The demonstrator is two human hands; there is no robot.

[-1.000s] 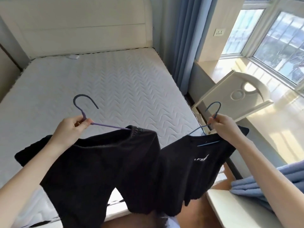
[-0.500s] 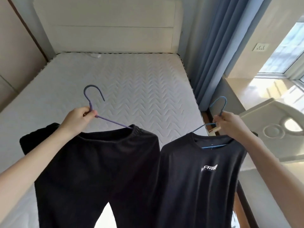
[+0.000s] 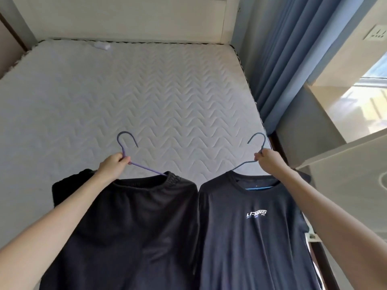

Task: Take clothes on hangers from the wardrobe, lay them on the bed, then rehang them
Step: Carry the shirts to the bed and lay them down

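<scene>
My left hand [image 3: 113,167] grips the neck of a purple hanger [image 3: 125,143] that carries a black garment with an elastic waistband [image 3: 129,222]. My right hand [image 3: 269,160] grips the neck of a blue-grey hanger [image 3: 258,139] bearing a dark T-shirt with a white chest logo [image 3: 255,227]. Both garments hang side by side over the near end of the bed's white quilted mattress [image 3: 146,97]. The wardrobe is out of view.
A cream headboard [image 3: 125,17] stands at the far end of the bed. Blue curtains [image 3: 293,59] hang along the bed's right side. A tilted white panel [image 3: 345,174] and a sunlit window ledge [image 3: 356,105] lie to the right. A small white item [image 3: 102,46] rests near the headboard.
The view has swung left and down toward the bed. Both hangers have come forward over the mattress and the two garments now hang flatter, side by side.
</scene>
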